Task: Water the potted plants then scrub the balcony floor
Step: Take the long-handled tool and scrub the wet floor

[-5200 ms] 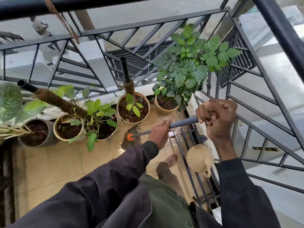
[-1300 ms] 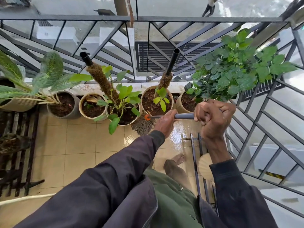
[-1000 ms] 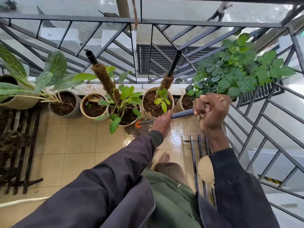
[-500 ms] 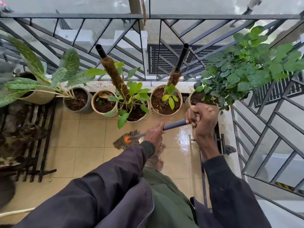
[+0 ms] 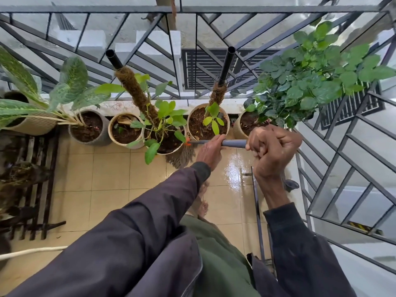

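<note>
The mop head (image 5: 181,156) now sits pushed up against the pot row (image 5: 104,136), off the open tiles of half a second ago. The left hand (image 5: 211,152) wraps the handle (image 5: 233,143) and the right hand (image 5: 272,151) fists its upper end. We judge scrubbing is underway: the floor (image 5: 232,168) shines wet. Leaves and a pot rim partly hide the mop head.

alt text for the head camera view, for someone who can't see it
A person grips a mop handle with the left hand and right hand, its stringy mop head on the tiled floor at the foot of a row of potted plants lining a metal railing. Tiles by the hands shine wet.
</note>
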A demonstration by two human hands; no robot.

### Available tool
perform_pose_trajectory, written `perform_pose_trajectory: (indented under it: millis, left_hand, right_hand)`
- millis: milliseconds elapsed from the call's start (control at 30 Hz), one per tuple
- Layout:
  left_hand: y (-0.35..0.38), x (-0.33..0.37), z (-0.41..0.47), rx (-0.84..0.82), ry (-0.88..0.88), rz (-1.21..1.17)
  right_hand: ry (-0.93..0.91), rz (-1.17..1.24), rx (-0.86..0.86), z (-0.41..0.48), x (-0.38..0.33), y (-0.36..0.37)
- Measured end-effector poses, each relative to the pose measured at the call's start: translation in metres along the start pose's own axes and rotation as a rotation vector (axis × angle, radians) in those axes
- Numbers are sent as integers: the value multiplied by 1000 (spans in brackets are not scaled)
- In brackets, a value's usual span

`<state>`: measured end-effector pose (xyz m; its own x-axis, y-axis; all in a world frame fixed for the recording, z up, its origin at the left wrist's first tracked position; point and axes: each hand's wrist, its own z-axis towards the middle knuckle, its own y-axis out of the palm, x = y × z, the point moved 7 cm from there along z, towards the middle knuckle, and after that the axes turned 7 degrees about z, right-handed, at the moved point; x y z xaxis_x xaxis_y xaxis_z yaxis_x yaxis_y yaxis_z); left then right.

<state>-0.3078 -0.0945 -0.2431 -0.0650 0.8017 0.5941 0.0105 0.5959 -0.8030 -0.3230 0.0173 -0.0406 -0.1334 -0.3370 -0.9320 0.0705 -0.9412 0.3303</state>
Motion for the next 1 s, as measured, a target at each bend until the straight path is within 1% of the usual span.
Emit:
perform_pose_trajectory:
  millis: [133,300,400,500,600,700,800,933,1000]
  left_hand:
    - [-3,-13,8,2,57,44]
    - [-7,-18,6,-25,113,82]
    - [-3,-14,1,-52,61,26]
    - [2,-9,-6,-88,18,10]
    - [3,4,-16,-106,62,6]
    - [3,8,-25,-123,69,6]
    - [3,4,-35,-132,59,24]
    - [1,-8,-57,-139,35,56]
    - [-4,-17,-70,-116,28,69]
  right_hand:
    - [-1,-25,23,-4,11,4]
    - [51,-101,36,-8,16,7]
    - [51,-125,44,-7,15,4]
    - [60,-120,102,-14,8,-4]
    - [61,-59,170,-21,2,-17]
    - [68,-61,219,-30,0,-26]
    - [77,-56,203,-39,-1,-20]
    - [92,-15,124,-50,-4,0]
    - [120,-7,96,-54,1,5]
